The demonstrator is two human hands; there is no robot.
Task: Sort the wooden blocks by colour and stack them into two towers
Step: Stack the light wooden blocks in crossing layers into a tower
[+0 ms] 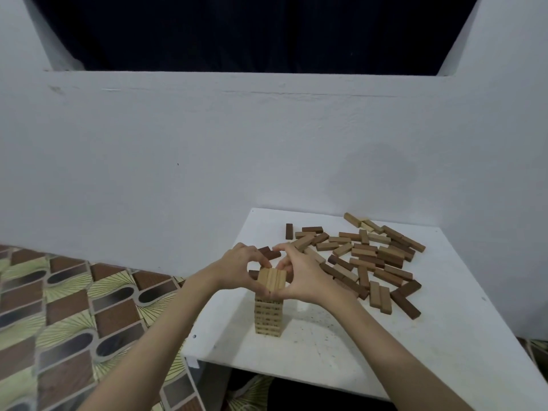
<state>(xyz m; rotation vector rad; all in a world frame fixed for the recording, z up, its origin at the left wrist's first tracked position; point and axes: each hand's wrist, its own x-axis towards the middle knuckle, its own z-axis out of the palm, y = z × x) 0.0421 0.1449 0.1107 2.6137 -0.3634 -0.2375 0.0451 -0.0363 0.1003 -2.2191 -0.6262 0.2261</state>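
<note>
My fingers (261,261) are curling in from both sides: the left hand (241,264) and right hand (299,277) are pinching the top layer (271,279) of the pale tower (268,315) between them, squaring its three blocks. Directly under my fingertips the tower is standing upright on the white table (341,351). Beyond and to the right of my right hand the loose blocks (370,259) are lying scattered, mostly dark, some pale. I judge the blocks light, stiff and smooth, best pinched across their long sides; the tall stack is looking easy to topple. No containers are showing here.
</note>
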